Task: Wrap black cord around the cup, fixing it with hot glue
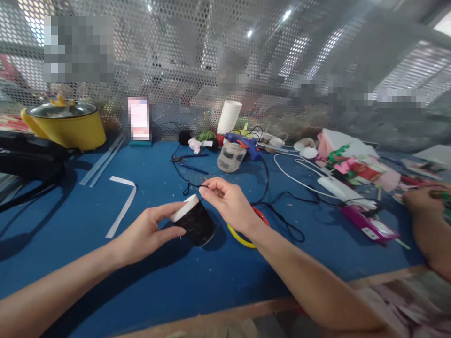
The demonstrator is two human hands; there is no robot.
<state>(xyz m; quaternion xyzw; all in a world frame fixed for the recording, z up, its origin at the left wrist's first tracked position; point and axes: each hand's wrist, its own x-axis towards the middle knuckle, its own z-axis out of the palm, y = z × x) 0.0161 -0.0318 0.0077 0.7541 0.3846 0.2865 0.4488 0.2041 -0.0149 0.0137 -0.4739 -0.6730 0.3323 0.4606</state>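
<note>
My left hand [146, 230] grips a small cup [200, 229] wound in black, with a white band at its rim. The cup is tilted over the blue table, its rim toward the upper left. Close above its upper side, my right hand [225, 199] pinches a black cord [186, 188] between thumb and fingertips. That cord trails back past the pliers [190, 156] toward a black ball of yarn [184, 137]. The cup's inside is hidden from me.
A blue glue gun [246, 143] rests on a clear jar [230, 159] behind my hands. Red and yellow rings [243, 239] lie under my right forearm. At left are a white strip [123, 206] and a yellow pot [70, 129]; at right, a purple box [368, 225] and another person's arm [430, 230].
</note>
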